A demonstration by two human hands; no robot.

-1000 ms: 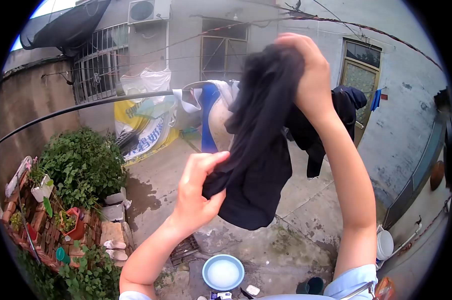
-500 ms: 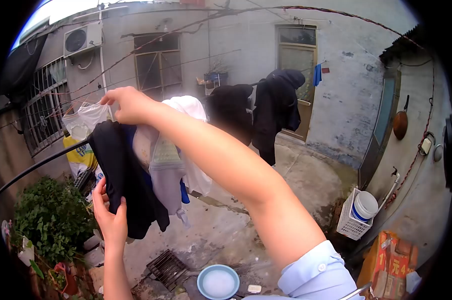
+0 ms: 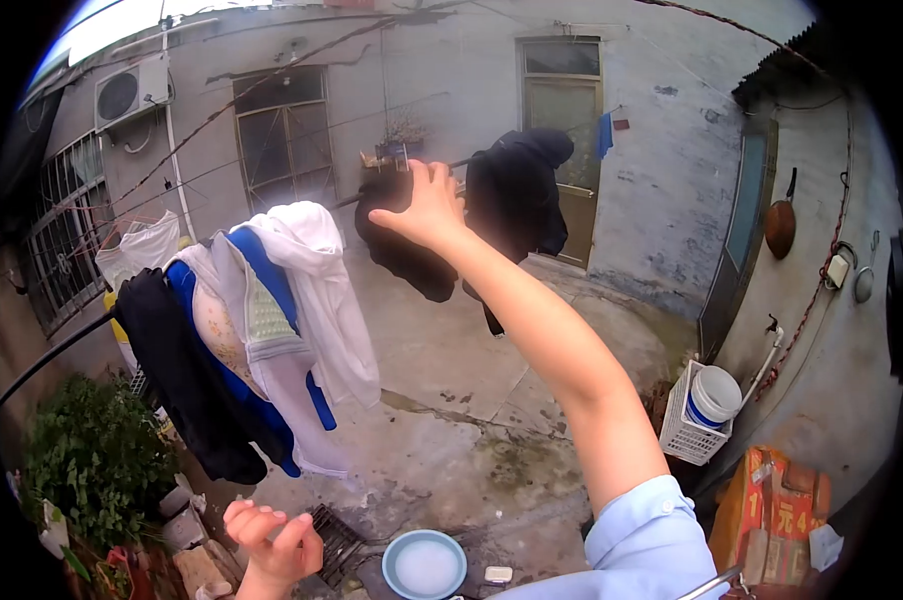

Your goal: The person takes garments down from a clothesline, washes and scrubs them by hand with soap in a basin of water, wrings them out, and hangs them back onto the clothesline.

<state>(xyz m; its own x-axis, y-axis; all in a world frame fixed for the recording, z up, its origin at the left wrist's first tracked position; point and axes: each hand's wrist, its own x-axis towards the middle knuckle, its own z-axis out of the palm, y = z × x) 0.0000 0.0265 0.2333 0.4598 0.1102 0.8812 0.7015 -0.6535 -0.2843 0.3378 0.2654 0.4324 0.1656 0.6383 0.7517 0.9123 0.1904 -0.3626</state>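
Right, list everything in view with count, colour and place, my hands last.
Pole: one, black, left to centre
Black clothes: at least three, left and centre
White clothes: several, left
Basin: one, light blue, bottom centre
Grate: one, dark, bottom
Crate: one, white, right
Bucket: one, white and blue, right
Box: one, orange-red, bottom right
Pan: one, brown, right wall
Air conditioner: one, white, top left
Plants: green, lower left, too dense to count
Sleeve: one, light blue, bottom right
Left hand: one, bare, bottom
Right hand: one, bare, centre
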